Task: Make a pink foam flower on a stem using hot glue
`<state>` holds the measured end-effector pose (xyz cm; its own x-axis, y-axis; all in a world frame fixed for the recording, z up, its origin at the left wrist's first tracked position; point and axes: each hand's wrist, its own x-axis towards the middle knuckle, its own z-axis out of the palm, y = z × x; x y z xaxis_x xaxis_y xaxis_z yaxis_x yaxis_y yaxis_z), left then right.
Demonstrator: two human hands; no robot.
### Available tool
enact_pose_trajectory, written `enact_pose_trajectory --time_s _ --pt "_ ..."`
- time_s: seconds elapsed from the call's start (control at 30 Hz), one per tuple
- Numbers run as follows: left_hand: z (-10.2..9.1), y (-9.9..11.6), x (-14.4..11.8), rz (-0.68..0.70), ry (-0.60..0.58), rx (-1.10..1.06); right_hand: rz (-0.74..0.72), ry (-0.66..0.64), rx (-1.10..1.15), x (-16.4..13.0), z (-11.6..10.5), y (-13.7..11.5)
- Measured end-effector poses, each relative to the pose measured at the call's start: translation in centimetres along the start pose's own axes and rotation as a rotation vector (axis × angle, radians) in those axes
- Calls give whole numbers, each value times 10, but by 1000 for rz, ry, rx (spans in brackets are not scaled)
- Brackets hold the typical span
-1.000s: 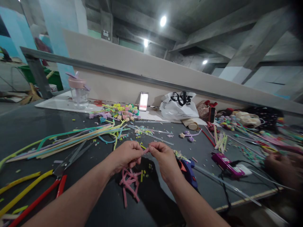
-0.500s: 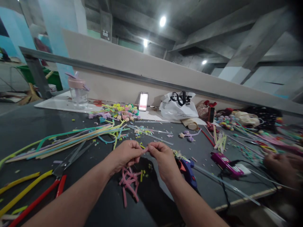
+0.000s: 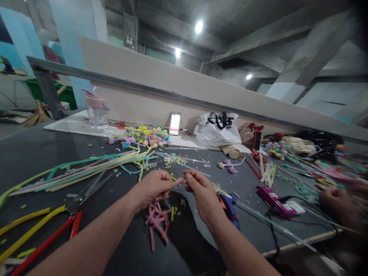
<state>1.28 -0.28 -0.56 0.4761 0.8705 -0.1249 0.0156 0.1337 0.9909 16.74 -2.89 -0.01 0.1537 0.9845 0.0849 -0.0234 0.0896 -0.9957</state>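
Above the dark table (image 3: pixel 43 149), at mid-frame, a short pink stem (image 3: pixel 178 181) is held between the two hands. Its left end is pinched in the closed fingers of the left hand (image 3: pixel 153 187), and its right end is gripped by the thumb and forefinger of the right hand (image 3: pixel 201 191), whose fingertips (image 3: pixel 188 177) are pressed together on it. Only a small fuzzy stretch of the stem is seen in the gap between the hands, tilted slightly upward to the right; its full length cannot be told, since both ends are hidden by fingers.

At the far left, red-handled scissors (image 3: pixel 73 214) are laid on the table among long yellow stems (image 3: pixel 28 226). Farther back, a bundle of long pastel stems (image 3: pixel 86 168) is spread across the table, and a clear cup (image 3: pixel 96 111) with a pink lid is set on a white board. Just below the hands, a loose pile of pink pieces (image 3: pixel 158 222) is seen on the table. Behind the hands, a heap of small coloured flowers (image 3: pixel 143 136) is gathered near the wall. Just right of the right wrist, a blue glue gun (image 3: pixel 230 209) is laid down, and farther right a pink glue gun (image 3: pixel 273 197) with a black cord. A white bag (image 3: pixel 217 130) is propped against the wall. At the far right edge, another person's hand (image 3: pixel 337 203) is seen, blurred.
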Motion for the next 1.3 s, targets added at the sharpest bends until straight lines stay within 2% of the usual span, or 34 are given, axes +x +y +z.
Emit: enact_pose_trajectory --time_s 0.17,0.47,0.77,1.03,1.3 --pt "2 4 -3 14 1 35 20 -49 -42 1 -2 -1" --pt "3 6 -3 -15 50 116 88 -120 36 6 2 -2" --pt "2 0 2 33 87 270 136 -185 -44 10 -3 -1" --pt "1 -3 2 71 17 265 219 -244 35 11 -10 4" --pt "0 -10 7 70 21 291 262 -271 127 12 -12 8"
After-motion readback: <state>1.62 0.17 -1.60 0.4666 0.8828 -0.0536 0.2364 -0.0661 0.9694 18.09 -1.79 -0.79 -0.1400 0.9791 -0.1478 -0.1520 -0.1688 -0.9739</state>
